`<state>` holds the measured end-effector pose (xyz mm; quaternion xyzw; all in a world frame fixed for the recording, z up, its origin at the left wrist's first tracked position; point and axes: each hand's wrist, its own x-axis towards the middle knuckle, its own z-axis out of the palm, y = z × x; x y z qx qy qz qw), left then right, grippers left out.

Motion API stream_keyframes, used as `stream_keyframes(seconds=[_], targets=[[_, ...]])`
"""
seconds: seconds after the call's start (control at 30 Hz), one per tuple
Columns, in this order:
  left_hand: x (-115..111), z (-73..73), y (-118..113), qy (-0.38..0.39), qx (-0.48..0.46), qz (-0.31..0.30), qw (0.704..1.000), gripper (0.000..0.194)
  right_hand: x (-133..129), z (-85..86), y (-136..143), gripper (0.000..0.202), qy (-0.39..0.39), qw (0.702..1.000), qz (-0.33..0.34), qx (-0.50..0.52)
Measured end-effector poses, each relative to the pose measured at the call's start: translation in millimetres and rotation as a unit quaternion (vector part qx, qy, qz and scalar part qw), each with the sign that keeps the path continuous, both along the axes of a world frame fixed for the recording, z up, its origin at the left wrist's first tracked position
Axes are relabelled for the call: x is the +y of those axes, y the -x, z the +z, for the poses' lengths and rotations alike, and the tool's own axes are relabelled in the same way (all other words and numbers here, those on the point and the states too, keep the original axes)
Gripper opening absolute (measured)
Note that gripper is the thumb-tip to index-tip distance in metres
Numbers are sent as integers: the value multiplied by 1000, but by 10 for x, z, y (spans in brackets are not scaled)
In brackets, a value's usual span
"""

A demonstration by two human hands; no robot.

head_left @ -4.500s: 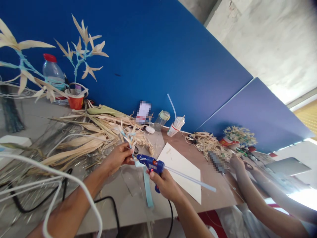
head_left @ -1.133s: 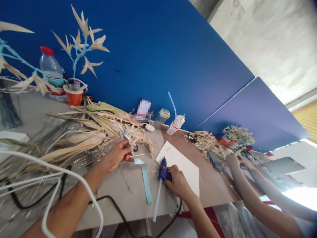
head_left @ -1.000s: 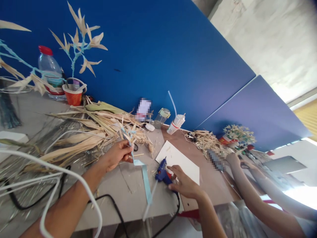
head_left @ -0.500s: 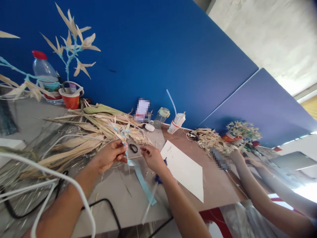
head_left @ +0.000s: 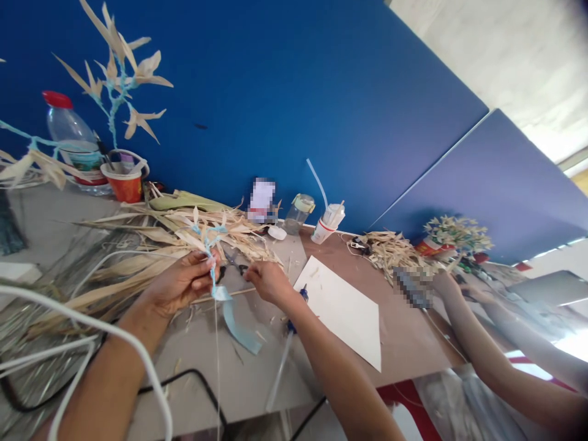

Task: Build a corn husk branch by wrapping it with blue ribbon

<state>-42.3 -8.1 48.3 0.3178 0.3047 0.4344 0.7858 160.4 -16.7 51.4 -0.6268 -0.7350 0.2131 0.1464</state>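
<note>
Left of the white sheet (head_left: pixel 344 315), my left hand (head_left: pixel 181 280) pinches the dried flower (head_left: pixel 209 242) by its blue stem (head_left: pixel 213 278); my right hand (head_left: pixel 271 282) curls at the scissors (head_left: pixel 243 268), grip unclear. Likely light, with brittle petals (head_left: pixel 196 215): hold the stem only.

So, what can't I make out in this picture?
All in the head view:
Stem: the gripped part is hidden by the left hand.
Scissors: the right hand may cover part of a handle; its hold is unclear.
Glue gun: middle hidden behind the right forearm.
Pale upright thing: blurred into blocks.
Flower branch: cut off by the left edge.
Neighbour's hand: contents too blurred.
</note>
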Motion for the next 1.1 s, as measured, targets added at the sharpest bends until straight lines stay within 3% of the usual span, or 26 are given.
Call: stream_keyframes(seconds=[0.1, 0.2, 0.43, 0.63, 0.87, 1.1], targets=[[-23, 34, -11, 9, 3, -20, 1000, 21, 15, -21, 96, 26, -18, 999, 19, -41], [-41, 52, -30, 14, -2, -29, 999, 21, 29, -18, 174, 35, -50, 998, -6, -30], [-29, 6, 5, -3, -11, -25, 1000, 18, 148, -27, 219, 8, -3, 979, -81, 188], [-19, -6, 44, -22, -16, -13, 1000, 21, 200, -170, 216, 6, 34, 945, -97, 312], [-23, 18, 40, -15, -15, -4, 1000, 23, 225, -147, 256, 24, 8, 970, -66, 234], [-30, 7, 22, 1, -10, -25, 1000, 20, 307, -83, 27, 43, -45, 989, -109, 93]])
